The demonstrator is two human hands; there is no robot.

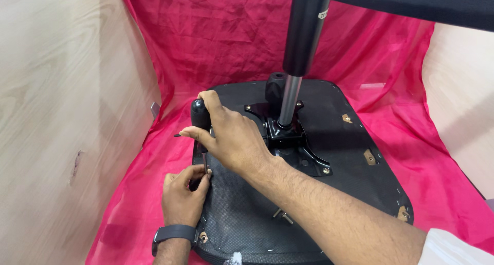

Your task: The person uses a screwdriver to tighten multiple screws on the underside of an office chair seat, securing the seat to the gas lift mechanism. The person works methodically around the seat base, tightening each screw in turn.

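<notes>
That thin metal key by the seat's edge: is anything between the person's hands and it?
Nothing visible. The right hand reaches across the upturned chair seat and pinches the key near its top, while the left hand touches its lower end with the fingertips. The black lever knob sits behind the right hand.

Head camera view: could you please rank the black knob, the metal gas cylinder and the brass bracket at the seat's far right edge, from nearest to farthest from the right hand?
1. Black knob: gripped by the right hand.
2. Metal gas cylinder: centre, just right of it.
3. Brass bracket: far right edge.
</notes>
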